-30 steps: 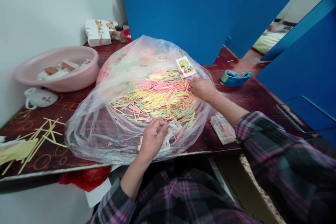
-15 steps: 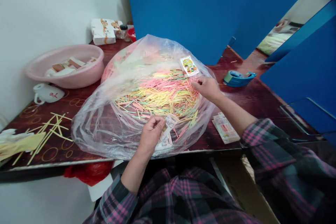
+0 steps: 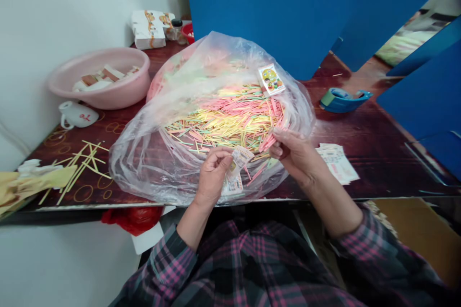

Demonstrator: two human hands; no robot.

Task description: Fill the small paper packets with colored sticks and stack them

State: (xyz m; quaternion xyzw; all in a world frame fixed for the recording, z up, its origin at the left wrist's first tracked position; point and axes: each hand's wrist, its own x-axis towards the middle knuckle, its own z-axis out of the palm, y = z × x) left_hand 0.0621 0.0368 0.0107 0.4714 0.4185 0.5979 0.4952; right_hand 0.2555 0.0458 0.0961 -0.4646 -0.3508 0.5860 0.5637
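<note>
A clear plastic bag [image 3: 140, 163] lies opened on the table, with a heap of thin pink, yellow and green sticks [image 3: 234, 122] in it. Over the bag's front part, my left hand [image 3: 212, 172] pinches a small printed packet [image 3: 240, 159]; a second printed packet [image 3: 234, 185] lies just below it. My right hand [image 3: 297, 156] is closed on a few pink sticks [image 3: 268, 141] at the right edge of the heap. A small white picture box [image 3: 271, 80] rests on the bag behind that hand.
Right of my right arm lies a stack of printed packets [image 3: 340, 165], with a blue tape dispenser [image 3: 345, 100] farther back. At left stand a pink basin [image 3: 108, 103], a white mug [image 3: 79, 115] and loose yellow sticks [image 3: 82, 165]. Blue panels [image 3: 252, 5] rise behind the table.
My right hand has come back toward me from the heap's right side, with pink sticks now showing in its fingers. My left hand keeps its packet. The whole view has shifted slightly.
</note>
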